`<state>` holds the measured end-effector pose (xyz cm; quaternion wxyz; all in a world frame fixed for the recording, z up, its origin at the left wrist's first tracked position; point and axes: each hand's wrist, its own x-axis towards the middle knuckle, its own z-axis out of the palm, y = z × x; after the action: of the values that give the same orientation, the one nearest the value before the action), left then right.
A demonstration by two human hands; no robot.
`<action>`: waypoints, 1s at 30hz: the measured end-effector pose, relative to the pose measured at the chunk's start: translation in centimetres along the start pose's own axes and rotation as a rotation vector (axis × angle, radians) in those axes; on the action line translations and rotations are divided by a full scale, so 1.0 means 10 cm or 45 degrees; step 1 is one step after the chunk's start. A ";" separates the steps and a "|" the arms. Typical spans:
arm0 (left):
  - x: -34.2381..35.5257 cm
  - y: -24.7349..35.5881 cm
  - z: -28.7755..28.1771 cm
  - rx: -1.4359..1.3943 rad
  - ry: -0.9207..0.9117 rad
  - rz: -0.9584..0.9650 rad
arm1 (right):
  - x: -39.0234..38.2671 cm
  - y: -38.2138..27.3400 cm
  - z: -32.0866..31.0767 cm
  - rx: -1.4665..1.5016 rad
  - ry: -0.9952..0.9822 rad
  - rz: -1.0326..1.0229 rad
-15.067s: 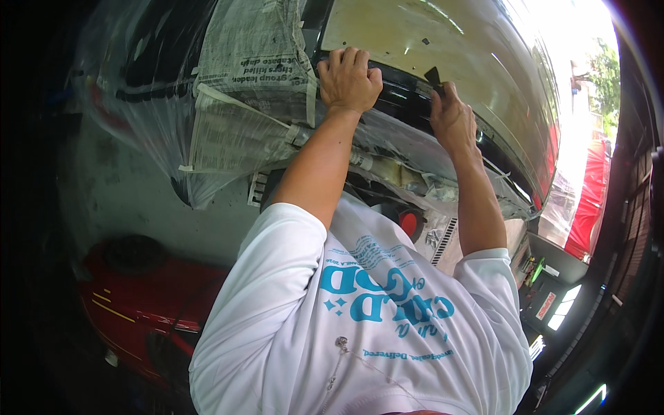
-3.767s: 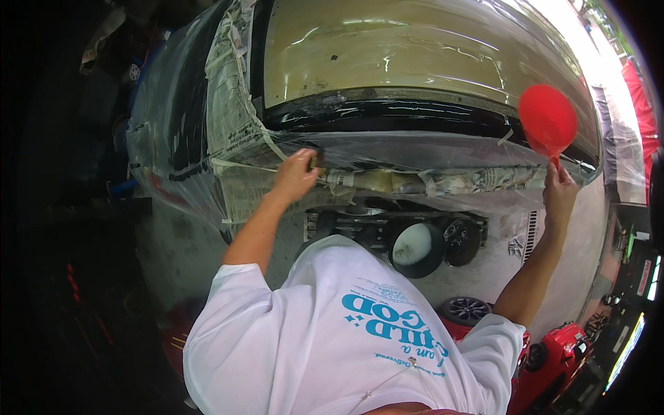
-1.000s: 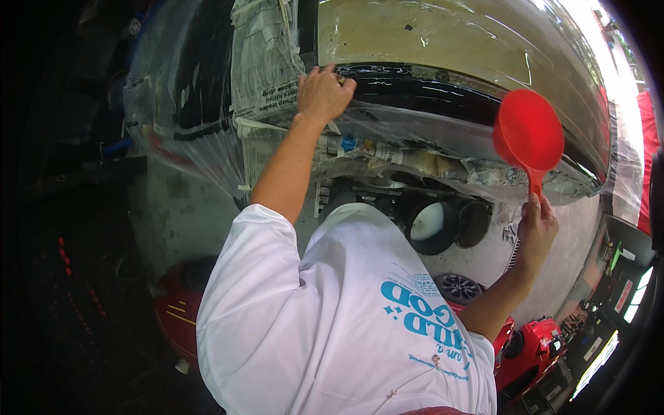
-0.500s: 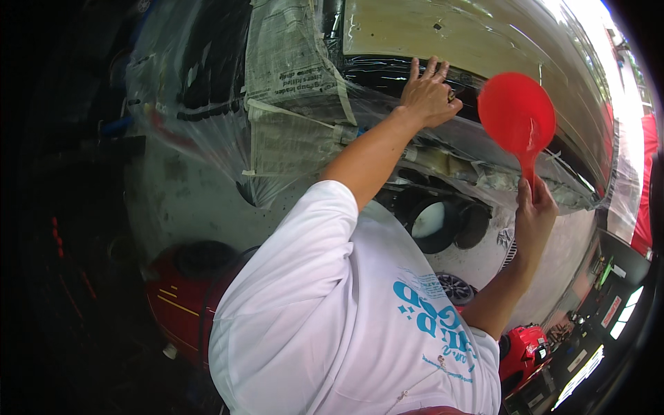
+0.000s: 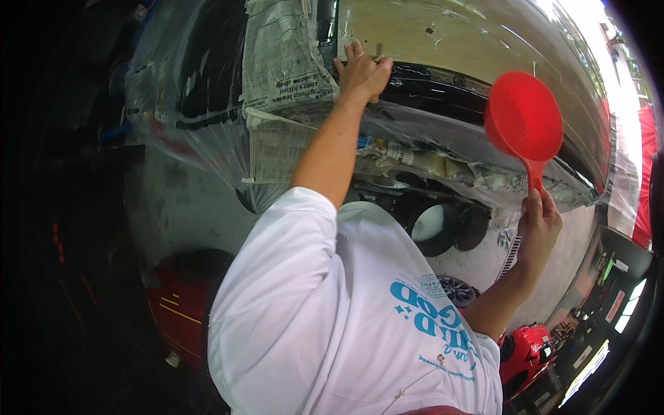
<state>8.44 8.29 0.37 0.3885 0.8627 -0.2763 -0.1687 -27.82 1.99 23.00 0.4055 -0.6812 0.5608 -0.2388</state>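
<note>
My left hand [image 5: 363,75] lies against the lower left corner of a glossy tan car panel [image 5: 443,38], where it meets a black strip [image 5: 443,86]. Its fingers are stretched out and apart; whether anything is under the palm is hidden. My right hand [image 5: 541,225] grips the handle of a red plastic dipper [image 5: 524,114]. The dipper's round bowl is raised in front of the panel's right part, its hollow turned towards me. Newspaper masking sheets [image 5: 280,66] and clear plastic film [image 5: 211,145] cover the car to the left of my left hand.
Below the panel, dark round buckets [image 5: 441,232] stand on the grey floor [image 5: 187,214], one with whitish contents. A wheel [image 5: 456,290] and a small red vehicle [image 5: 527,353] are at lower right. Another dark red car body [image 5: 176,297] sits at lower left.
My left hand has slid leftward along the panel's lower edge to its corner. The dipper has shifted slightly right, and its bowl has tipped a little.
</note>
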 end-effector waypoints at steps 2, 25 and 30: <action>-0.01 0.32 0.15 0.286 -0.056 -0.078 | -0.03 0.13 -0.12 0.056 0.060 0.045; -0.56 1.04 0.86 0.019 -0.137 0.753 | 0.06 0.29 -0.14 0.039 0.225 0.034; 0.25 1.34 0.81 -0.001 -0.244 0.610 | 0.18 0.25 -0.15 0.255 0.112 0.033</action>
<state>1.69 -5.18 5.17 0.3898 0.7526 -0.5083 -0.1527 -29.96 -0.26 21.57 0.4497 -0.6187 0.5601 -0.3181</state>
